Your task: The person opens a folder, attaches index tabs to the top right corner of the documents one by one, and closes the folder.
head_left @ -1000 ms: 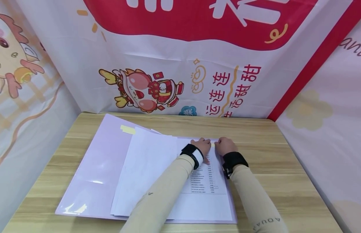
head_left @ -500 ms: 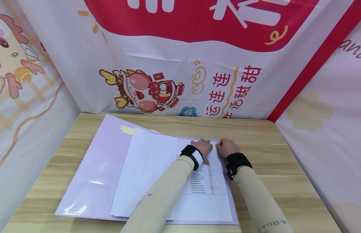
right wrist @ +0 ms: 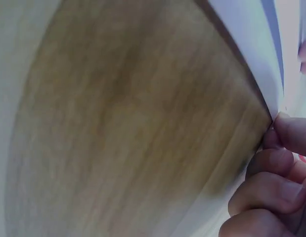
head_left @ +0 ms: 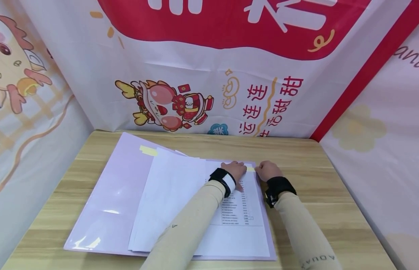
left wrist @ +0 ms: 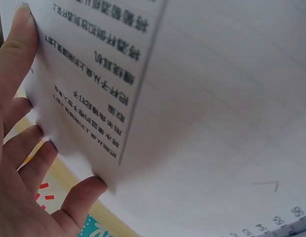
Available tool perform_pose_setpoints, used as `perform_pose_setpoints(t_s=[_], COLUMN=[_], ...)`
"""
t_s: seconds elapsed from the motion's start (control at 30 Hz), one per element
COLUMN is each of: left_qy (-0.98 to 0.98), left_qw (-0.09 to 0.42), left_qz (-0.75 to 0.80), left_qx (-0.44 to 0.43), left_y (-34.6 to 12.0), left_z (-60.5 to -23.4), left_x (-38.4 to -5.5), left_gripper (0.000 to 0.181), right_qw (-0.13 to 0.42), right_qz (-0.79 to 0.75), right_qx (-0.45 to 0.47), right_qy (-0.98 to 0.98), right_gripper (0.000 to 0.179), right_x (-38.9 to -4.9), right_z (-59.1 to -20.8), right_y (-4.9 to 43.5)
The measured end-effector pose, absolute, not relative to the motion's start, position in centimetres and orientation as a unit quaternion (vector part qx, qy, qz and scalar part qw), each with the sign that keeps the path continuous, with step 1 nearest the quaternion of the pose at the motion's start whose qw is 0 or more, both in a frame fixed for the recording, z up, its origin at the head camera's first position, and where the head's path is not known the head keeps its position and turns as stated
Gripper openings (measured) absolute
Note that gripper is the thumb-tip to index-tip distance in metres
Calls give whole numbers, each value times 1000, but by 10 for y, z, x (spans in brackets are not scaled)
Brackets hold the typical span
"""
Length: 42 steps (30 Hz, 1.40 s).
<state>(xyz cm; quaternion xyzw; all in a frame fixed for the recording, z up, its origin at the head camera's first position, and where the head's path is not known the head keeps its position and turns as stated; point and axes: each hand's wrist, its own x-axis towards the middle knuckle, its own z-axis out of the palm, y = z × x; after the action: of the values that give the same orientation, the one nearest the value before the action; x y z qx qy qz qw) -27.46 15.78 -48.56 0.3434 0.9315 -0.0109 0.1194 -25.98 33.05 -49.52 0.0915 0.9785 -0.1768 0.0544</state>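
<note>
A lilac folder (head_left: 108, 202) lies spread on the wooden table, with white sheets in it. My left hand (head_left: 234, 171) rests on the printed sheet (head_left: 234, 240) near its top edge, fingers spread; in the left wrist view its fingertips (left wrist: 93, 183) touch the paper. Beside it, a yellow sticky strip (head_left: 250, 169) lies across the top right corner. My right hand (head_left: 268, 171) is at the folder's right edge, where the strip ends. In the right wrist view thumb (right wrist: 293, 131) and forefinger pinch the folder's edge, with the other fingers curled.
Another yellow strip (head_left: 148, 150) sits at the top left of the white sheets (head_left: 168, 187). The wooden table (head_left: 317, 180) extends right of the folder. A printed cloth (head_left: 195, 56) hangs behind the table, and cloths line both sides.
My right hand has shifted slightly to the right, baring more of the yellow strip. The left hand stays almost in place on the sheet.
</note>
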Motion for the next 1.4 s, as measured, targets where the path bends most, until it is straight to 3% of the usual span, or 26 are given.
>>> perform_pose_setpoints(t_s=[0.37, 0.7, 1.4], left_qy=[931, 932, 924], left_qw=[94, 113, 124], left_qz=[-39, -29, -40], left_qx=[351, 343, 359], left_y=[146, 152, 150], left_z=[-457, -480, -480], left_x=[-258, -272, -275], left_gripper=[89, 92, 89], right_qw=[71, 90, 63], right_qz=[-201, -227, -201], right_qx=[121, 89, 93], right_qy=[969, 966, 973], right_gripper=[33, 34, 33], right_x=[-267, -271, -261], right_z=[-501, -506, -504], right_y=[321, 327, 337])
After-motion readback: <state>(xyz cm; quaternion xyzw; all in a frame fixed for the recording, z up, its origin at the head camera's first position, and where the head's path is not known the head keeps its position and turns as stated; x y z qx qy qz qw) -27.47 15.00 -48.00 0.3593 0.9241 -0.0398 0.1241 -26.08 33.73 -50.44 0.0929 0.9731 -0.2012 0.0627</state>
